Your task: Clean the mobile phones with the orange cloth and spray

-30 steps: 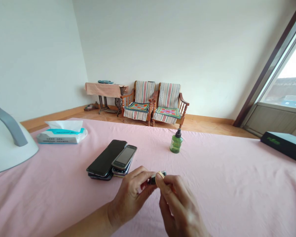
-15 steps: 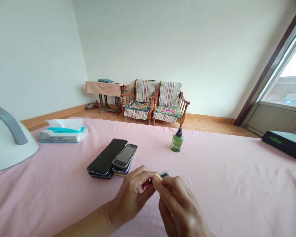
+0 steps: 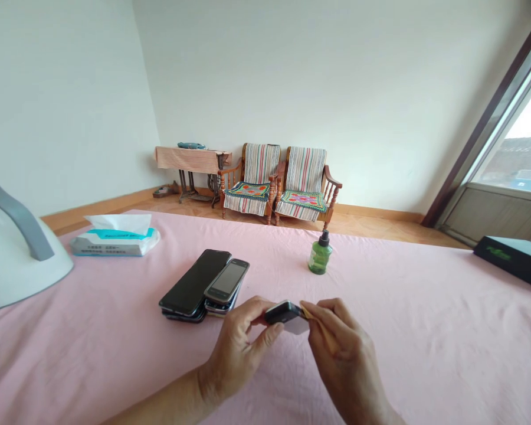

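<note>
A small dark phone with a silver edge (image 3: 282,312) is pinched between the thumb and fingers of my left hand (image 3: 241,342). My right hand (image 3: 343,339) grips a yellowish cloth (image 3: 325,330), whose upper end touches the right end of the phone. Left of my hands lies a large black phone (image 3: 197,280) on top of a stack. Against its right side, a smaller grey phone (image 3: 227,280) tops another stack. Beyond my hands stands a green bottle with a black top (image 3: 320,257).
A pink cloth (image 3: 402,307) covers the table. On the left are a tissue pack (image 3: 115,241) and a white appliance with a grey handle (image 3: 22,254). At the right edge is a black box (image 3: 508,260). Two chairs (image 3: 301,183) stand by the far wall.
My right hand has moved right and its fingers no longer cover the phone. More of the phone and the cloth now shows. The view has shifted slightly.
</note>
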Demonstrator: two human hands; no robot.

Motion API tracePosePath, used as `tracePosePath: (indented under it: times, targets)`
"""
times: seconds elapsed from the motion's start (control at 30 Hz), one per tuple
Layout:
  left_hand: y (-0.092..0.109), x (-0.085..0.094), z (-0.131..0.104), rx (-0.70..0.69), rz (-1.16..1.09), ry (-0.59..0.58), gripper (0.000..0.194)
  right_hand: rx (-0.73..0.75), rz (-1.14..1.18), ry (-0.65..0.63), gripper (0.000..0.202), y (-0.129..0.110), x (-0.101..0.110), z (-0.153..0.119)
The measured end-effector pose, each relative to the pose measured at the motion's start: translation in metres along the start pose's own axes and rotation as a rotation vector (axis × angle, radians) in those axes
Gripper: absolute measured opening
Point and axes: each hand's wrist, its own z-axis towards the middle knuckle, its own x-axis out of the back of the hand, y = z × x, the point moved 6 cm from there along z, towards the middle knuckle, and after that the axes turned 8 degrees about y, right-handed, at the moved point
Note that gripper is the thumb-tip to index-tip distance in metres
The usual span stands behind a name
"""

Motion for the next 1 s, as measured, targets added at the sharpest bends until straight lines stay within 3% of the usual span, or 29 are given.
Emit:
tracePosePath:
  times: [0.17, 0.37, 0.53, 0.67, 0.8, 0.9, 1.0]
  targets:
    - [-0.013, -0.017, 0.000, 0.184, -0.084, -0.114, 0.014, 0.050, -0.061, -0.054, 0.029, 0.006, -0.002, -0.002]
    - [-0.009, -0.010, 0.001, 0.076, 0.313, -0.144, 0.004, 0.025, -0.073, -0.149, 0.029, 0.013, -0.013, -0.008]
    - [-0.012, -0.008, 0.002, 0.085, 0.345, -0.211, 0.008, 0.015, -0.122, -0.130, 0.030, 0.022, -0.008, -0.003]
    - [-0.017, -0.006, 0.003, 0.112, 0.369, -0.192, 0.006, 0.003, -0.278, -0.068, 0.025, 0.035, 0.006, 0.004]
    - [-0.019, -0.005, 0.002, 0.129, 0.363, -0.183, 0.005, -0.013, -0.468, -0.118, 0.016, 0.044, 0.008, 0.001]
    - [-0.017, -0.005, 0.002, 0.135, 0.358, -0.182, 0.006, 0.027, -0.521, -0.162, 0.019, 0.042, 0.003, -0.003]
    - [-0.016, -0.004, 0.002, 0.142, 0.356, -0.180, 0.006, 0.082, -0.483, -0.109, 0.018, 0.034, 0.005, -0.002]
